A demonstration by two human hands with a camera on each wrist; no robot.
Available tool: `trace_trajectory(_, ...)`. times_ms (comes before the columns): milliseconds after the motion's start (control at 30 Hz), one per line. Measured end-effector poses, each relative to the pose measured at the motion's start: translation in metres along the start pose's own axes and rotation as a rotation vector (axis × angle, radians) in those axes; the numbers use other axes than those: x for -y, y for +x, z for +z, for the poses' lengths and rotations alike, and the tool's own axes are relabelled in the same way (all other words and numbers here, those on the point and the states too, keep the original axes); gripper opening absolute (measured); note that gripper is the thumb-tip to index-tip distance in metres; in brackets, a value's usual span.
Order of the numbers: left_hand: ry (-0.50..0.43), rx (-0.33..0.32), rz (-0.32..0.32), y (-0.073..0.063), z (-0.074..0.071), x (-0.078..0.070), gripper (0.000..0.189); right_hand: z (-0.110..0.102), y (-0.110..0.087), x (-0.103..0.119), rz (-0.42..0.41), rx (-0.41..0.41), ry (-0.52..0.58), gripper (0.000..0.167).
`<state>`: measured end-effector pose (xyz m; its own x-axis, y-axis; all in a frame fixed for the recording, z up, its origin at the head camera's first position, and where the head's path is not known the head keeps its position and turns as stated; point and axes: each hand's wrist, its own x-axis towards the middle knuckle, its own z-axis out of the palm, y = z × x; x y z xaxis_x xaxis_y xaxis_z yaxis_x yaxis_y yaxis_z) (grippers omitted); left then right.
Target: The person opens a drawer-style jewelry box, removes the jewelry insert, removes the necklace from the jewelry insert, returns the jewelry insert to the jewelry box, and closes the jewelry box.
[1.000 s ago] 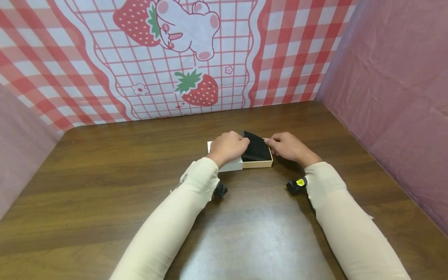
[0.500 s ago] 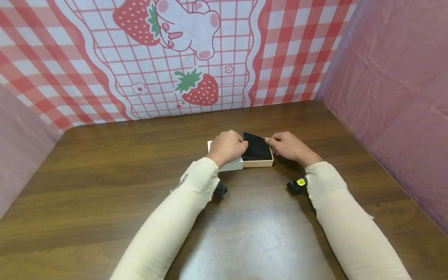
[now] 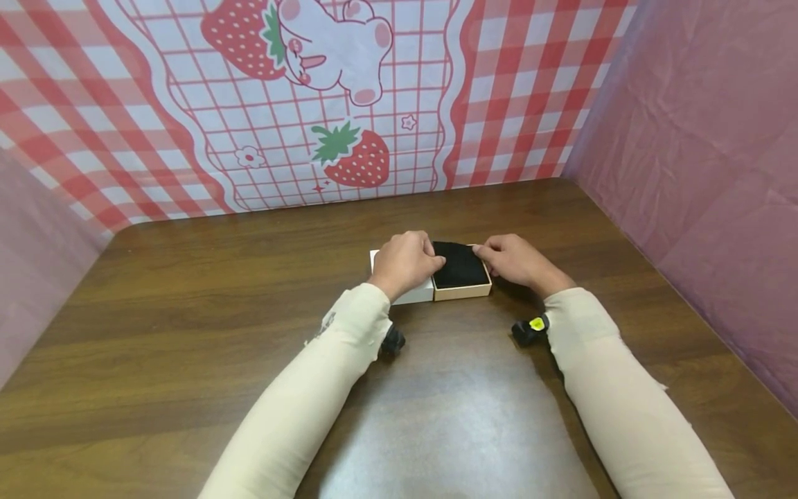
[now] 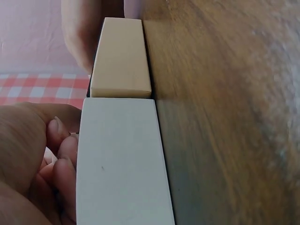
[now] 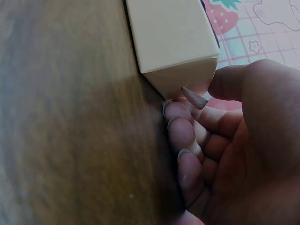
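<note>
A shallow tan box tray (image 3: 463,294) lies on the table, end to end with a white box sleeve (image 4: 124,164). The tray is filled by a flat, soft-looking black pad (image 3: 460,265). My left hand (image 3: 406,260) is above the white sleeve with fingers curled, and its thumb and forefinger pinch the near edge of the pad; their tips are partly hidden. At the tray's far right end my right hand (image 3: 508,260) pinches the end wall, thumb at the top corner and other fingers curled below. A small pointed tan tab (image 5: 194,97) shows between thumb and fingers there.
The wooden table (image 3: 218,346) extends on all sides of the box. A red-checked strawberry cloth (image 3: 355,159) hangs along its back edge, and a pink cloth (image 3: 704,159) hangs at the right. Both wrists carry small black cameras (image 3: 528,333).
The black pad, tilted up at its left corner before, has come down flat into the tray. The tray has shifted slightly right with my right hand on its end.
</note>
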<state>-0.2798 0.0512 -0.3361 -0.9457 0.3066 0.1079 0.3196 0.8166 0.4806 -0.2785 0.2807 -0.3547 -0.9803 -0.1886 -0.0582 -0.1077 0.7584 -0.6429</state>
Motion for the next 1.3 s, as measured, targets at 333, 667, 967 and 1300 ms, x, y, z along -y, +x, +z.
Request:
trace_trajectory(333,0.089,0.021,0.061,-0.002,0.004,-0.003,0.013,0.0,-0.001,0.0,-0.017,-0.011,0.005,0.036)
trace_trajectory(667,0.196,0.003,0.109,-0.002,0.01,-0.005,0.012,0.001,-0.001,0.001,0.006,-0.001,0.018,0.036)
trace_trajectory(967,0.216,0.004,0.109,-0.001,0.01,-0.008,0.018,0.0,0.0,0.001,0.014,-0.003,0.002,0.037)
trace_trajectory(1300,0.102,-0.003,0.089,-0.001,0.007,-0.001,0.015,0.0,0.0,0.001,0.003,-0.012,0.0,0.036)
